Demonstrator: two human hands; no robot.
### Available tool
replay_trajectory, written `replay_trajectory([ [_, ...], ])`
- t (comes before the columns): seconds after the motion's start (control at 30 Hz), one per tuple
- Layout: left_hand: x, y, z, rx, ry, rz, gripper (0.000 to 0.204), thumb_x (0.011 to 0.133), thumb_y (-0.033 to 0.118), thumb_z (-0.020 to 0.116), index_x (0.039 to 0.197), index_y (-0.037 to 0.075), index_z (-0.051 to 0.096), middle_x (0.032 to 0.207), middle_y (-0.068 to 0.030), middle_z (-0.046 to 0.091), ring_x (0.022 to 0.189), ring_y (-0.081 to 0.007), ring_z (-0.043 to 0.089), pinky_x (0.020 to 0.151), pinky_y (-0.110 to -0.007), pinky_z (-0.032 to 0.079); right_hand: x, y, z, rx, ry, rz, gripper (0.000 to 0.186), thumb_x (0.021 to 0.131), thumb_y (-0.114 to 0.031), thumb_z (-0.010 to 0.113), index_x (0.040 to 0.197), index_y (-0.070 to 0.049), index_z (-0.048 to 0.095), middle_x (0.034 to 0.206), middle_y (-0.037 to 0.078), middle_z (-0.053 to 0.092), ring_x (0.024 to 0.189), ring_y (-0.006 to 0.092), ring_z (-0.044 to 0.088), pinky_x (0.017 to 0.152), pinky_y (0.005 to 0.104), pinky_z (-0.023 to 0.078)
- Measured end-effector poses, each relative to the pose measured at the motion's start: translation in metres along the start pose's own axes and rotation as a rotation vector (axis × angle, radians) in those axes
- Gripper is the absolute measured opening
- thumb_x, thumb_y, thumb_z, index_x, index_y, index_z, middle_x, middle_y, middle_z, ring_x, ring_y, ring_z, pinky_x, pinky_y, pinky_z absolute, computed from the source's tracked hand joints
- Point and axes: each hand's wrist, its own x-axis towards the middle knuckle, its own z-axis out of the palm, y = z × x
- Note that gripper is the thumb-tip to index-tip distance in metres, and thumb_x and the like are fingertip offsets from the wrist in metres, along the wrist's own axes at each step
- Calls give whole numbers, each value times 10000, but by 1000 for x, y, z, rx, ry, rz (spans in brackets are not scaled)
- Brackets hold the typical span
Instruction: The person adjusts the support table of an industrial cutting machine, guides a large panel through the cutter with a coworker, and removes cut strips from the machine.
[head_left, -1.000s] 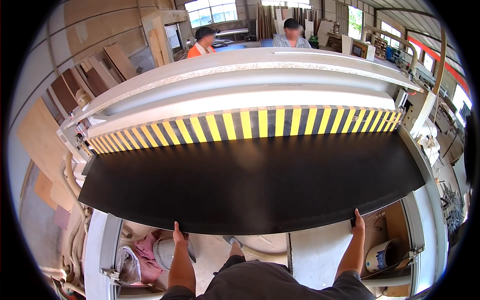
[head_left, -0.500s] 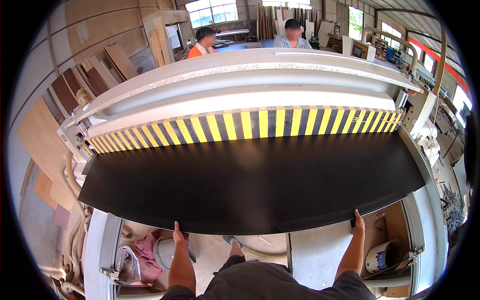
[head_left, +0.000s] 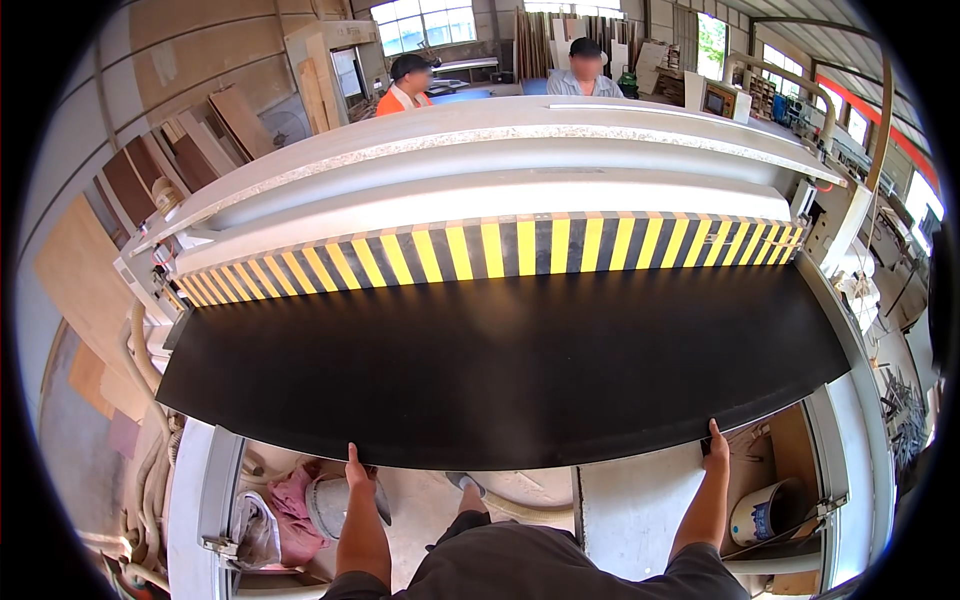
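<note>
A wide, smooth black panel (head_left: 430,370) lies flat in front of me, its far edge running up to a yellow-and-black striped bar (head_left: 525,247) of a large white machine. My left hand (head_left: 361,470) grips the panel's near edge left of centre, the thumb pointing up over it. Toward the right end of the same edge, my right hand (head_left: 716,450) holds on in the same way. The fingers of both hands are mostly hidden below the panel.
Metal side rails (head_left: 222,490) flank me. A grey bucket (head_left: 332,505) and pink cloth (head_left: 294,510) lie low on the left, a white paint-stained bucket (head_left: 768,512) low on the right. Beyond the machine are two people, one in orange (head_left: 392,103), one in a light shirt (head_left: 583,86).
</note>
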Motion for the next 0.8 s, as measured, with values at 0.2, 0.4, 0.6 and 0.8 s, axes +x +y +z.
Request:
replay_trajectory([
  [0.2,1,0,-1,8,-14,-6,524,910,616,744,1172,168,672,1047,5,730,881,-190,702,708,-365,532,-1,0,-1,-1,7,-11,535,944,-427,782,1271,-16,679,1183,105,747,1017,286,721,920,419,572],
  [0.4,2,-1,-2,-3,-24,-4,521,910,618,742,1171,172,674,1040,10,729,879,-183,700,717,-364,535,2,1,-3,6,-22,-7,550,940,-434,785,1279,-15,674,1182,110,747,1021,288,721,920,423,572],
  [0.6,4,-1,-4,12,-20,-2,506,908,620,743,1147,179,676,1016,19,729,855,-172,700,703,-359,538,0,1,-1,1,-17,-9,560,938,-440,785,1286,-17,671,1188,112,746,1021,286,721,924,424,572],
  [0.8,7,-2,-4,8,-29,-6,509,904,624,745,1128,172,680,988,11,733,832,-174,704,682,-358,539,4,3,-6,5,-30,-43,563,936,-450,785,1274,-13,679,1185,109,747,1020,284,719,926,422,570],
])
